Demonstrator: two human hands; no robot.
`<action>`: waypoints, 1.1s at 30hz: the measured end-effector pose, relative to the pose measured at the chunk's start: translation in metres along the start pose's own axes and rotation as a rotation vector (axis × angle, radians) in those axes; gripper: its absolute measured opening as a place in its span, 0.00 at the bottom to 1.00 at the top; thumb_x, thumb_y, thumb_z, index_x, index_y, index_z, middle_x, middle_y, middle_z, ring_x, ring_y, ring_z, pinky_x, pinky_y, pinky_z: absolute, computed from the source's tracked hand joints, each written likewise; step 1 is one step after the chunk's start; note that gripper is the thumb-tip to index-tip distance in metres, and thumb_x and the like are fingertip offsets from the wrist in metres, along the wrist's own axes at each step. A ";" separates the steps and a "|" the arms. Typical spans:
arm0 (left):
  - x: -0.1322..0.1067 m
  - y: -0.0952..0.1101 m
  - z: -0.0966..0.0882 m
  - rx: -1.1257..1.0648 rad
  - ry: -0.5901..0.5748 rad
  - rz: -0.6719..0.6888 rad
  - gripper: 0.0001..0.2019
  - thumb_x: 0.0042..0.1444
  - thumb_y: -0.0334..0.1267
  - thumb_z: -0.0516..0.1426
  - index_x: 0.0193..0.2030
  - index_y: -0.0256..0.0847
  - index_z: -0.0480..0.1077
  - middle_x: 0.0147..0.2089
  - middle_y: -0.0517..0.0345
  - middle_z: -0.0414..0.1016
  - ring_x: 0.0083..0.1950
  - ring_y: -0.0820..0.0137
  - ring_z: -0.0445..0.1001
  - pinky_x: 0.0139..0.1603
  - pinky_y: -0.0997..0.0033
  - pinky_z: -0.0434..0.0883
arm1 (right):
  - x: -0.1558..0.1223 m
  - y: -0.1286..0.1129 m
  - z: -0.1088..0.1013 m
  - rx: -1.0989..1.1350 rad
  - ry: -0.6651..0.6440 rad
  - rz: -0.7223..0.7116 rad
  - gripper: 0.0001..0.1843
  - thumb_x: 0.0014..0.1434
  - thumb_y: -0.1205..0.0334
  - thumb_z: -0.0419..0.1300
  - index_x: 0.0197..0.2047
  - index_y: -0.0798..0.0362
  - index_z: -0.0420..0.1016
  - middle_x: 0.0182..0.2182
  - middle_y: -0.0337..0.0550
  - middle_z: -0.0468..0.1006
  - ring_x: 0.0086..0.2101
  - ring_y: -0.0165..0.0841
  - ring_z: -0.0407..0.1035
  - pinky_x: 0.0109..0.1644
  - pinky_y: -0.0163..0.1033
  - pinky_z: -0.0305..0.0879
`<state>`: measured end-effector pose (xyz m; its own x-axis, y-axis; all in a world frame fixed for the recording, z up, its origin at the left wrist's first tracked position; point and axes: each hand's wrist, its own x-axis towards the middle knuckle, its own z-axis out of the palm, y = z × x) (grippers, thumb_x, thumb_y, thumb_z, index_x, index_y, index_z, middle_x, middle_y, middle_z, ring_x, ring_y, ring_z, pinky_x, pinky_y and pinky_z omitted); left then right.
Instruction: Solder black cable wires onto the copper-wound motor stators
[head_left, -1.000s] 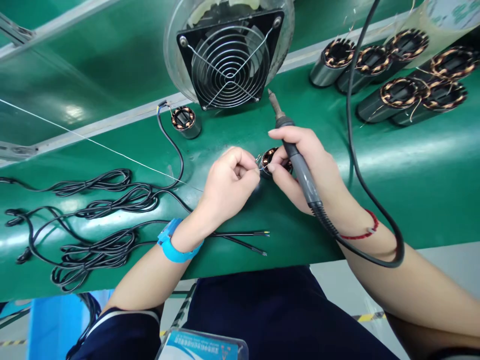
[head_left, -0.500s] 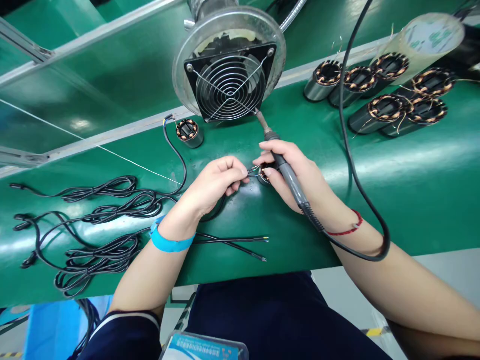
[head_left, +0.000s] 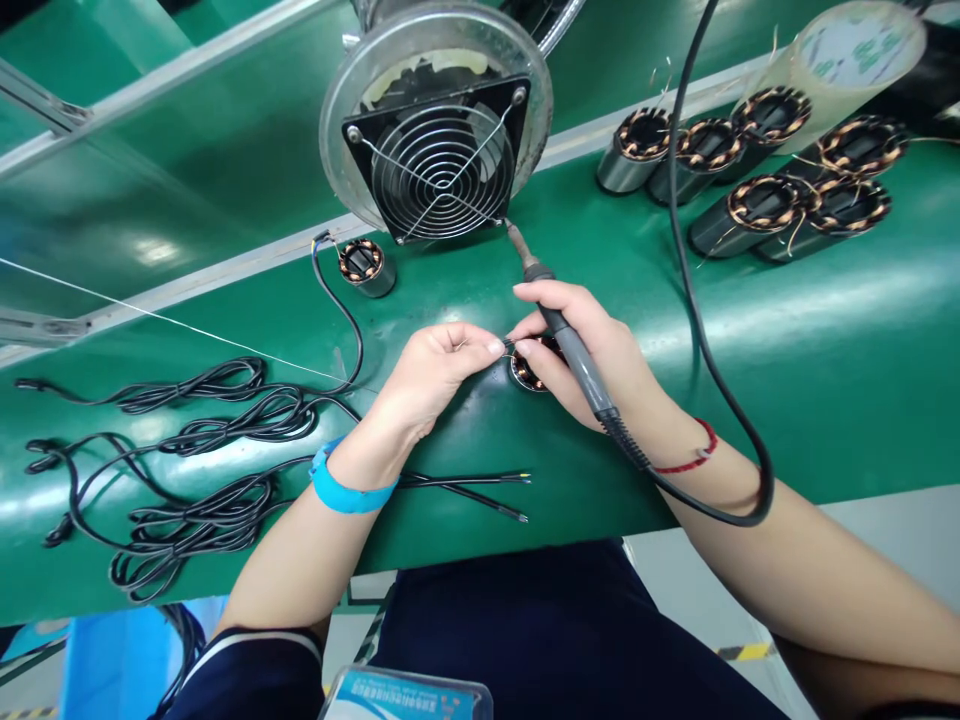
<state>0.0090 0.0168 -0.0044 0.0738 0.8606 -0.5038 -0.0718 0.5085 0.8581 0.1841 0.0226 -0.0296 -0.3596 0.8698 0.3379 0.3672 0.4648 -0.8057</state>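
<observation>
My right hand [head_left: 592,345] is closed around the grey handle of a soldering iron [head_left: 577,365], its metal tip pointing up and away towards the fan. With the same hand's thumb and finger close together, I reach over a motor stator [head_left: 527,372] with copper windings, partly hidden beneath. My left hand [head_left: 446,370] pinches thin wire [head_left: 507,344] at the stator's left edge, its fingertips almost meeting the right ones. Exactly how the wire ends lie between the fingertips cannot be made out.
A round fan extractor [head_left: 442,185] stands behind my hands. One wired stator [head_left: 366,268] sits left of it; several more stators [head_left: 750,215] and a tape roll [head_left: 855,60] are at right. Coiled black cables [head_left: 202,510] lie left. The iron's cord [head_left: 694,300] loops at right.
My left fingertips have moved right, closer to the right fingertips. The wires that showed between the hands are now mostly covered, and more of the stator shows. The view has shifted slightly.
</observation>
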 end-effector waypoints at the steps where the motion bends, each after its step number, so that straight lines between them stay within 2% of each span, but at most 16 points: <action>1: 0.000 0.000 0.001 -0.002 0.000 0.003 0.12 0.37 0.38 0.69 0.23 0.36 0.71 0.19 0.67 0.63 0.22 0.82 0.55 0.24 0.77 0.55 | 0.000 0.000 0.000 -0.018 0.007 -0.012 0.21 0.61 0.63 0.56 0.58 0.47 0.65 0.38 0.40 0.79 0.40 0.35 0.74 0.48 0.45 0.71; 4: -0.001 0.001 -0.002 -0.005 -0.054 -0.021 0.12 0.42 0.39 0.68 0.25 0.36 0.70 0.18 0.69 0.58 0.20 0.83 0.50 0.21 0.78 0.49 | -0.001 -0.002 -0.003 -0.087 0.045 -0.059 0.22 0.61 0.64 0.56 0.59 0.46 0.64 0.40 0.41 0.79 0.42 0.37 0.74 0.50 0.48 0.70; 8: -0.002 0.004 -0.011 0.014 -0.170 -0.096 0.10 0.48 0.38 0.64 0.25 0.36 0.69 0.20 0.66 0.59 0.21 0.83 0.52 0.20 0.79 0.46 | -0.002 -0.007 -0.007 -0.201 0.122 -0.160 0.21 0.60 0.66 0.57 0.57 0.46 0.64 0.33 0.39 0.78 0.35 0.38 0.71 0.43 0.48 0.68; 12: -0.002 0.007 -0.014 0.046 -0.192 -0.122 0.09 0.47 0.37 0.63 0.24 0.36 0.70 0.21 0.64 0.62 0.21 0.82 0.54 0.21 0.80 0.48 | -0.004 -0.011 -0.002 -0.300 0.033 -0.237 0.21 0.59 0.65 0.57 0.56 0.47 0.64 0.32 0.39 0.79 0.33 0.39 0.70 0.39 0.46 0.63; 17: -0.002 0.005 -0.012 0.059 -0.193 -0.106 0.08 0.46 0.37 0.64 0.24 0.36 0.70 0.23 0.63 0.65 0.22 0.82 0.55 0.21 0.79 0.50 | -0.007 -0.014 0.007 -0.281 0.022 -0.161 0.19 0.61 0.65 0.54 0.56 0.46 0.64 0.33 0.39 0.79 0.34 0.38 0.70 0.41 0.46 0.62; 23: -0.003 0.002 -0.011 0.018 -0.190 -0.052 0.08 0.45 0.34 0.64 0.25 0.36 0.69 0.21 0.66 0.65 0.21 0.83 0.55 0.22 0.78 0.51 | -0.008 -0.020 0.005 -0.212 0.027 -0.057 0.21 0.60 0.67 0.54 0.56 0.45 0.65 0.35 0.39 0.78 0.35 0.39 0.69 0.42 0.47 0.63; 29: -0.002 -0.001 -0.011 0.003 -0.205 -0.023 0.11 0.41 0.35 0.68 0.25 0.36 0.69 0.23 0.65 0.69 0.24 0.80 0.62 0.28 0.77 0.59 | -0.009 -0.021 0.006 -0.208 0.021 -0.046 0.22 0.59 0.69 0.53 0.56 0.45 0.64 0.39 0.41 0.79 0.37 0.39 0.70 0.43 0.47 0.65; 33: -0.001 -0.001 -0.010 0.028 -0.196 0.005 0.13 0.40 0.37 0.68 0.25 0.36 0.68 0.24 0.65 0.69 0.25 0.79 0.62 0.29 0.76 0.59 | -0.008 -0.021 0.006 -0.195 0.024 -0.053 0.23 0.59 0.69 0.53 0.57 0.45 0.63 0.40 0.41 0.79 0.38 0.39 0.71 0.44 0.47 0.65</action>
<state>-0.0013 0.0154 -0.0059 0.2664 0.8399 -0.4728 -0.0454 0.5009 0.8643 0.1747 0.0049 -0.0186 -0.3637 0.8456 0.3908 0.5080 0.5317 -0.6777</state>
